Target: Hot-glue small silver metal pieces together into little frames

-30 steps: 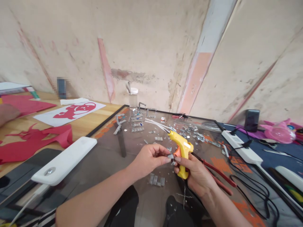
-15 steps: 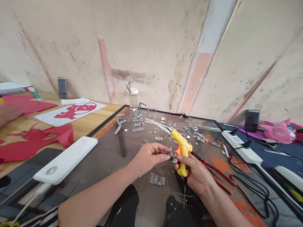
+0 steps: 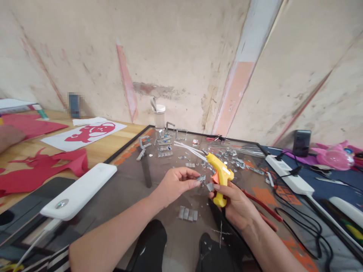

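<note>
My left hand (image 3: 181,184) pinches a small grey piece (image 3: 201,178) between thumb and fingers. A yellow glue gun (image 3: 222,174) with an orange trigger is in my right hand (image 3: 236,204), nozzle tilted up and left. The thumb and a finger of that hand also pinch a small flat grey piece (image 3: 210,186), with a narrow gap between it and the left hand's piece. Several flat grey pieces (image 3: 188,213) lie in a row below my hands. Farther back are white glue sticks (image 3: 188,146) and more grey pieces (image 3: 165,151).
Red-handled pliers (image 3: 265,206) lie beside my right wrist. A white power strip (image 3: 289,175) and black cables are at the right. To the left are a white power bank (image 3: 81,190), red cut sheets (image 3: 68,166) and another person's hand (image 3: 11,138). A lidded jar (image 3: 159,117) stands behind.
The two grey pieces, close together before, now show apart between my hands. My right hand and the glue gun have shifted slightly right; my left hand has moved slightly left and up.
</note>
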The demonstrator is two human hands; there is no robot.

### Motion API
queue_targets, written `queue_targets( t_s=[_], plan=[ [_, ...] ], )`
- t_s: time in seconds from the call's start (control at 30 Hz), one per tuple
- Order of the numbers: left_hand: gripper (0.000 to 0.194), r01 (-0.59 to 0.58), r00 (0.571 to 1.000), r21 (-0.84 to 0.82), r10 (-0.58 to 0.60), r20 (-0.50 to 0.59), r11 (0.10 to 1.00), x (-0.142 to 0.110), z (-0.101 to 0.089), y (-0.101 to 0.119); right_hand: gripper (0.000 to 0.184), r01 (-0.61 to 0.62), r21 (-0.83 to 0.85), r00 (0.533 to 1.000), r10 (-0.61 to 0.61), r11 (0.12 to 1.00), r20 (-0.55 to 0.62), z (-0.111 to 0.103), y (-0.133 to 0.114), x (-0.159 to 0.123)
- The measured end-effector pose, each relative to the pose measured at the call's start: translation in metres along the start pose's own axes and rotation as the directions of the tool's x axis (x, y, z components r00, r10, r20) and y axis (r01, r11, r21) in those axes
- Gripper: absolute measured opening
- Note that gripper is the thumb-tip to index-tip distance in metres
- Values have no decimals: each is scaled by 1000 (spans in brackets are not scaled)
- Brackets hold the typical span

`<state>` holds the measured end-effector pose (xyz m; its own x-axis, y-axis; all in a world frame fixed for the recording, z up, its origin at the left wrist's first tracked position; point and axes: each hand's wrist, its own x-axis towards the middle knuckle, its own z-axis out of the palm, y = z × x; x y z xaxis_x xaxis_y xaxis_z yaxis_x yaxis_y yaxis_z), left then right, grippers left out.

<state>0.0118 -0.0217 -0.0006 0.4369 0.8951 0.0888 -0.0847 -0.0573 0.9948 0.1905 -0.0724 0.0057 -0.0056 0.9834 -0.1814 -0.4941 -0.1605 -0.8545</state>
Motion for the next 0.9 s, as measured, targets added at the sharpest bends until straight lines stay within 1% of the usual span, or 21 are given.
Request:
queue_targets(
  t_s=[0.1, 0.2, 0.27, 0.33, 0.4, 0.43, 0.47, 0.53, 0.57, 0.63, 0.67, 0.73, 0.8, 0.9],
  plan=[
    [24, -23, 1000, 207, 26, -11, 978, 3, -4, -4, 30, -65, 96, 998, 65, 993, -5, -2, -5, 0],
    [20, -68, 998, 427, 65, 22, 902, 5, -8, -12, 27, -73, 136, 997, 67, 988, 49, -2, -7, -2],
    [17, -145, 989, 579, 120, 82, 802, 6, -11, -17, 26, -77, 158, 995, 65, 984, 78, 0, -8, -2],
    [15, -227, 974, 715, 173, 149, 662, 6, -13, -21, 24, -80, 184, 994, 65, 980, 89, 1, -7, -3],
    [14, -271, 961, 798, 203, 189, 538, 6, -15, -21, 25, -86, 216, 993, 67, 973, 96, 2, -6, -3],
    [14, -284, 956, 816, 218, 198, 503, 5, -14, -21, 26, -91, 231, 993, 70, 969, 98, 3, -6, -3],
    [16, -299, 949, 818, 242, 202, 491, 4, -13, -19, 28, -97, 244, 992, 74, 965, 99, 3, -5, -3],
    [19, -351, 924, 777, 327, 198, 522, 1, -9, -13, 33, -100, 268, 993, 78, 958, 91, 5, -5, -4],
    [18, -389, 905, 730, 381, 189, 562, -1, -6, -9, 34, -99, 280, 993, 78, 955, 86, 5, -5, -4],
    [15, -447, 880, 608, 445, 167, 656, -5, 1, -2, 34, -104, 296, 993, 80, 949, 91, 7, -5, -5],
    [14, -464, 874, 547, 461, 154, 697, -7, 4, 1, 33, -110, 301, 992, 84, 947, 97, 7, -5, -6],
    [13, -483, 868, 459, 477, 139, 745, -11, 9, 6, 30, -119, 296, 990, 92, 948, 103, 8, -4, -6],
    [14, -493, 865, 409, 484, 134, 768, -14, 11, 9, 28, -122, 282, 991, 99, 952, 95, 9, -3, -7],
    [15, -498, 864, 382, 483, 142, 778, -17, 12, 12, 25, -128, 237, 989, 107, 963, 99, 11, -2, -8]
  ],
)
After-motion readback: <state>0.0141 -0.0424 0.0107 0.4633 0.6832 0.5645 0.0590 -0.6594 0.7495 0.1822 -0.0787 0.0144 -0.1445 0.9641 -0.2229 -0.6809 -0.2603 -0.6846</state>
